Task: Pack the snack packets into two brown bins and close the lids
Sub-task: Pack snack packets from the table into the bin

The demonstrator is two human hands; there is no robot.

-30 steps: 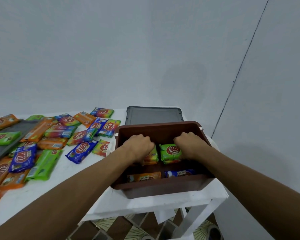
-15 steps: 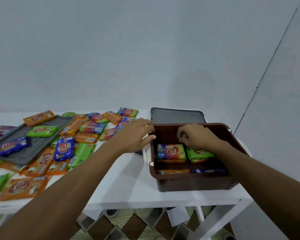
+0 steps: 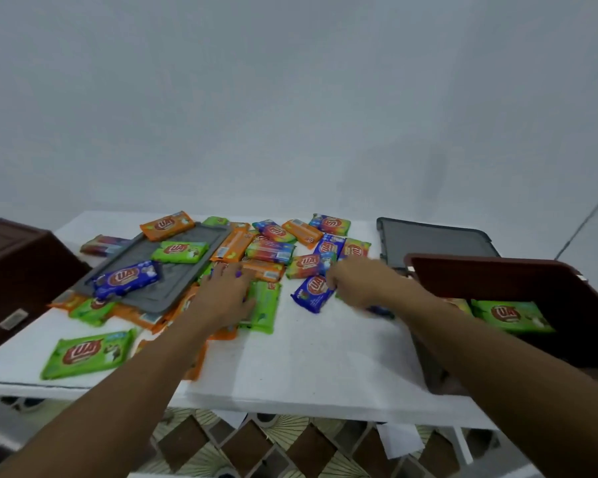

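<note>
Many snack packets in orange, green, blue and rainbow wrappers lie spread over the white table point(image 3: 325, 360). My left hand point(image 3: 227, 294) lies flat with spread fingers on the pile, touching a green packet point(image 3: 265, 305). Blurred by motion, my right hand point(image 3: 358, 286) reaches a blue packet point(image 3: 313, 293) with its fingertips; its grasp is unclear. At the right stands an open brown bin point(image 3: 532, 281) with a green packet point(image 3: 508, 315) inside. A second brown bin point(image 3: 18, 270) stands at the far left edge.
One grey lid point(image 3: 152, 274) lies left of centre with green, blue and orange packets on it. Another grey lid point(image 3: 435, 239) lies behind the right bin. A lone green packet point(image 3: 87, 353) sits near the table's front left edge. A white wall rises behind.
Both hands have left the right bin and moved left to the loose packets. The view has swung left, bringing the left bin into sight.
</note>
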